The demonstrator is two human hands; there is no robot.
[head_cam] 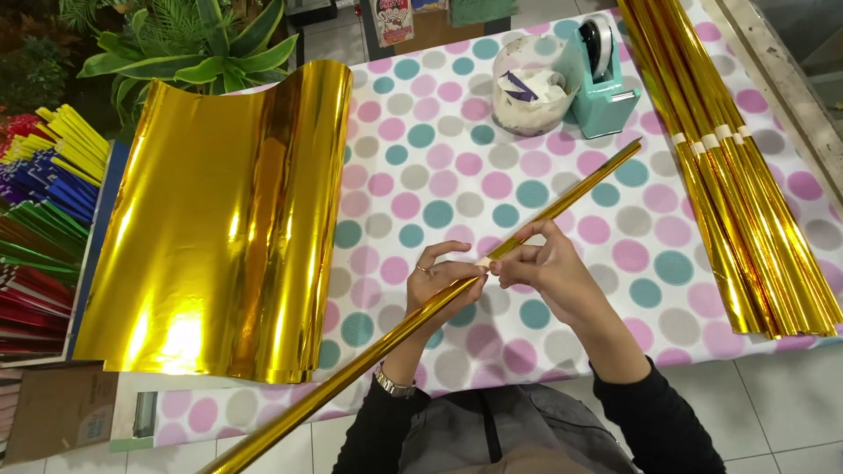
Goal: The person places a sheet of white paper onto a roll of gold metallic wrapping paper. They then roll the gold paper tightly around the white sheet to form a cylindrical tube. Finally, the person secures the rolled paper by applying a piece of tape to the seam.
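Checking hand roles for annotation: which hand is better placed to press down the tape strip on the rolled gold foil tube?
Right hand: its fingertips already pinch the tape strip, while the left hand grips the gold foil tube beneath.

Your table (544,202) is covered with a white cloth printed with pink, teal and grey dots. On its left part lies a stack of gold foil sheets (219,219), far edge curled upward. Along the right edge lies a bundle of rolled gold foil tubes (746,211), banded with pale tape. At the far side stand a white tub of paper scraps (529,88) and, just beside it, a teal tape dispenser (601,83).
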